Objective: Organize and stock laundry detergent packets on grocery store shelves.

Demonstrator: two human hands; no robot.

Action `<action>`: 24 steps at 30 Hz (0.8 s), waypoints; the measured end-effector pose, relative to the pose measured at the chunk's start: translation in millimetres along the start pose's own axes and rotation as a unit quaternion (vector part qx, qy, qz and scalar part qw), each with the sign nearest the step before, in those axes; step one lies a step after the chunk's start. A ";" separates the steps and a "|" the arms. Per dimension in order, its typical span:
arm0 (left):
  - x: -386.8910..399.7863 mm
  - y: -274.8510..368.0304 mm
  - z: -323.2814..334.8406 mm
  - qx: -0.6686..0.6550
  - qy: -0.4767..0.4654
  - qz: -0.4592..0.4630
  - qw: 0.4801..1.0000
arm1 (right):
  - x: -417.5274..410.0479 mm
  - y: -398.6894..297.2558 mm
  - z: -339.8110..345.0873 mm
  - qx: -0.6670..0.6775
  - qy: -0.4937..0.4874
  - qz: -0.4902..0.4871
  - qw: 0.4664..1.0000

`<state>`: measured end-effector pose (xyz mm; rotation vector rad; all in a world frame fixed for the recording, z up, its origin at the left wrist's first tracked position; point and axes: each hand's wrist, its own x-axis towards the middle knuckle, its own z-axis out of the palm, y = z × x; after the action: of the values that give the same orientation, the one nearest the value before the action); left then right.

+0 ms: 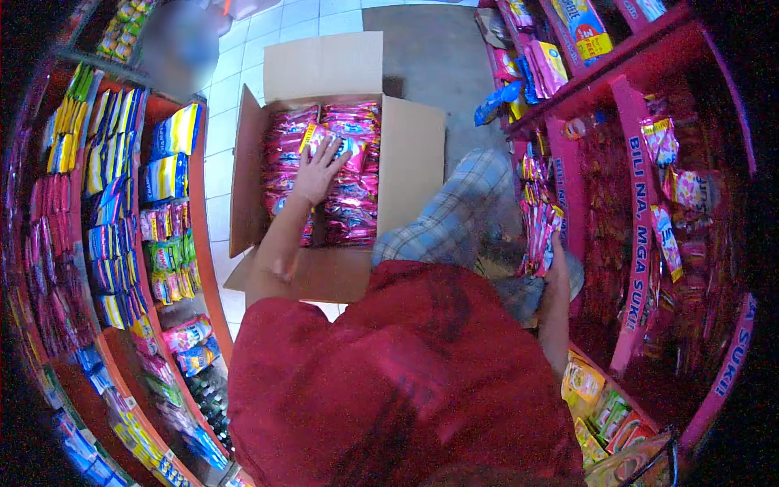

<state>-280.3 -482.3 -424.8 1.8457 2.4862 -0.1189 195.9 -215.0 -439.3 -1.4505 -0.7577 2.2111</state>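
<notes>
An open cardboard box (414, 164) on the tiled floor is filled with rows of pink detergent-type packets (353, 210). My left hand (319, 170) lies with spread fingers on a pink packet with a yellow end (357, 149) on top of the rows; whether it grips the packet is unclear. At the right, my right hand (557, 259) is against a stack of pink packets (538, 225) at the edge of the pink shelf unit, its fingers partly hidden. More pink packets (660, 143) lie farther inside that unit.
An orange-edged shelf unit (213, 243) with packets in yellow, blue and green stands at the left. The pink shelf unit (633, 231) curves along the right. My bent leg in plaid trousers (444, 198) is beside the box. Orange and green packets (599, 395) sit at lower right.
</notes>
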 end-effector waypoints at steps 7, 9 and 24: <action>-28.0 20.3 13.4 -0.023 0.030 -0.098 0.995 | -7.7 -16.1 23.6 -0.056 -0.045 0.016 0.997; -28.3 22.2 22.8 -0.056 0.064 -0.120 0.989 | -26.3 -20.2 47.7 -0.046 -0.023 0.016 0.999; -28.0 22.7 30.6 -0.082 0.066 -0.169 0.980 | 15.1 -26.6 47.6 -0.077 -0.029 0.006 0.997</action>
<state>-250.8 -505.2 -453.8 1.4007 2.7817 0.1994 146.9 -196.2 -418.2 -1.4699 -0.9606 2.2557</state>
